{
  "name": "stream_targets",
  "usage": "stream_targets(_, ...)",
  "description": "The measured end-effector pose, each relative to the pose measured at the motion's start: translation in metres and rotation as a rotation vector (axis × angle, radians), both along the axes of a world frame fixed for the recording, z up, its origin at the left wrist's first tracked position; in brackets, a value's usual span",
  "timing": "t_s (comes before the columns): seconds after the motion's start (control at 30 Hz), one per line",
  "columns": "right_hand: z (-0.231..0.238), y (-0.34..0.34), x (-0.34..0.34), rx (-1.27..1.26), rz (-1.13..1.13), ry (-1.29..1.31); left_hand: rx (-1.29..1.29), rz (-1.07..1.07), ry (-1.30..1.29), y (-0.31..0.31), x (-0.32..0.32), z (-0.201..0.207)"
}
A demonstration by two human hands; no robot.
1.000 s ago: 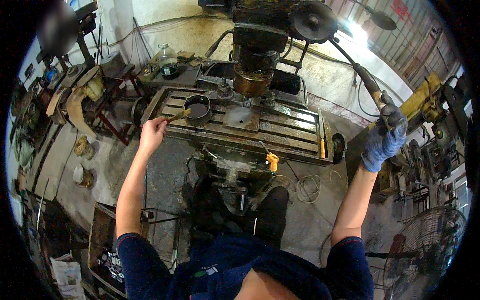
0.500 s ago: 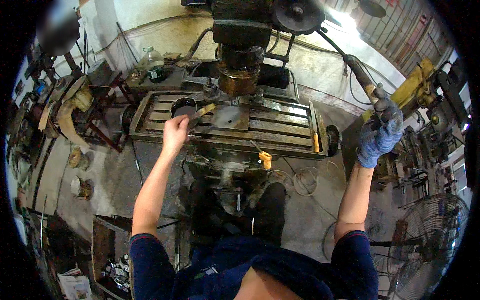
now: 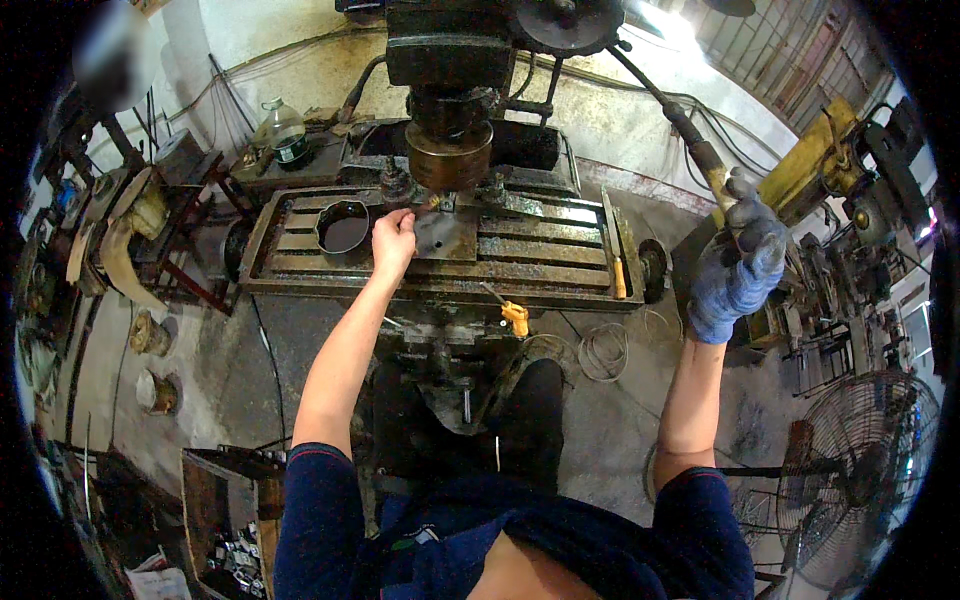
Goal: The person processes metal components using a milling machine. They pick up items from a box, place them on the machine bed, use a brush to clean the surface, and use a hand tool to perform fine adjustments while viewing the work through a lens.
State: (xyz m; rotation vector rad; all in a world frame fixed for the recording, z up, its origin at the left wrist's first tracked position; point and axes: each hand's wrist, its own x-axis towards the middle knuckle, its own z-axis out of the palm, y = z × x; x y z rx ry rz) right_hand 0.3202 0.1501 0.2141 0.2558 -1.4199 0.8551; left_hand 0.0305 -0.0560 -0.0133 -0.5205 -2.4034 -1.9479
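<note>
My bare left hand [image 3: 394, 240] is closed on a small brush [image 3: 432, 204], its yellowish end pointing toward the flat metal plate [image 3: 455, 232] beneath the machine's spindle [image 3: 449, 155]. Left of that hand, a round dark pan [image 3: 343, 228] of dark liquid stands on the slotted machine table [image 3: 545, 262]. In a blue-grey glove, my right hand [image 3: 742, 258] is wrapped round the grip of a long lever [image 3: 708, 160] that slopes down from the machine head. The gloved fingers partly hide the lever's end.
A yellow-handled tool [image 3: 514, 318] sits at the table's front edge. Another yellow handle [image 3: 619, 278] lies at the table's right end. A large fan [image 3: 855, 480] stands at lower right, a wooden box [image 3: 225, 500] of metal parts at lower left. A clear bottle [image 3: 287, 135] stands behind.
My left hand has moved right, away from the pan, carrying the brush to the plate under the spindle. The right hand stays on the lever. The whole view has shifted slightly.
</note>
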Motion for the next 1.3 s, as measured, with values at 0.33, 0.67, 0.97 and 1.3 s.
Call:
stream_targets(0.33, -0.015, -0.002, -0.002, -0.007, -0.066, -0.051, 0.087, -0.084, -0.059, -0.016, 0.007, 0.003)
stream_targets(0.67, -0.031, -0.002, 0.004, -0.01, -0.118, -0.101, -0.406, 0.2, 0.516, -0.126, 0.008, 0.039)
stream_targets(0.97, -0.045, 0.004, 0.002, 0.033, 0.014, -0.079, -0.842, 0.17, 0.569, -0.141, -0.012, 0.021)
stream_targets(1.3, -0.038, -0.003, 0.005, -0.011, -0.155, -0.154, -0.749, 0.136, 0.355, -0.208, 0.014, 0.049)
